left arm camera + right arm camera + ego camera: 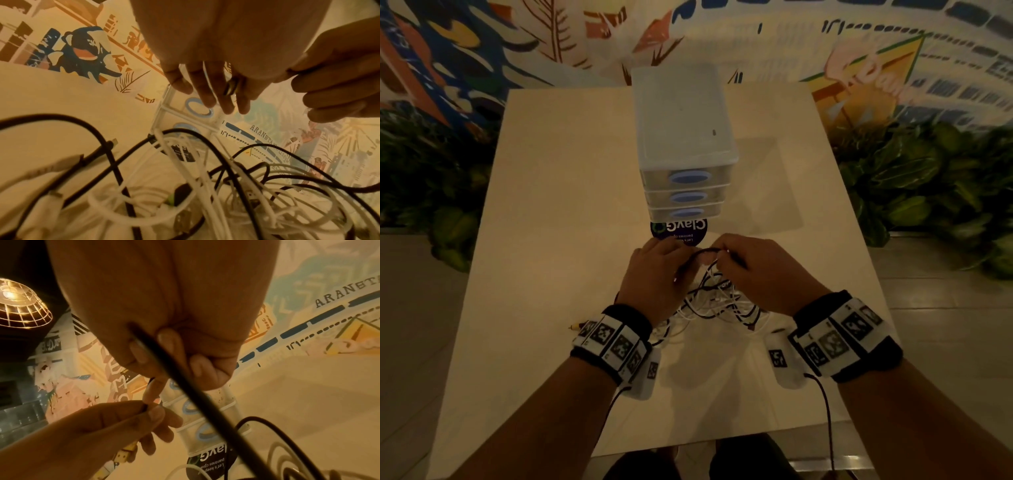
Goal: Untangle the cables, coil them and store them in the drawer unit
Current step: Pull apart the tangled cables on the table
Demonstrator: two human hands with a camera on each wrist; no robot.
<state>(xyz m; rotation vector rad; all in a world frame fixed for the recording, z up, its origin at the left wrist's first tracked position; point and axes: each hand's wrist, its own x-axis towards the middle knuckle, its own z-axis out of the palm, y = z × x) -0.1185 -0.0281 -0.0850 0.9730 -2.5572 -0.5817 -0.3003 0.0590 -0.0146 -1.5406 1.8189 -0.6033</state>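
A tangle of black and white cables lies on the pale table in front of a translucent drawer unit with three shut drawers and blue handles. Both hands hover over the tangle. My left hand pinches a black cable that arcs across to my right hand. In the right wrist view my right hand curls its fingers round the black cable, and the left hand pinches the cable between thumb and fingertip. The left wrist view shows the tangle under my left hand.
A round dark sticker sits on the table just before the drawer unit. A yellow plug pokes out left of my left wrist. Leafy plants flank the table, with a painted wall behind. A wire lamp hangs overhead.
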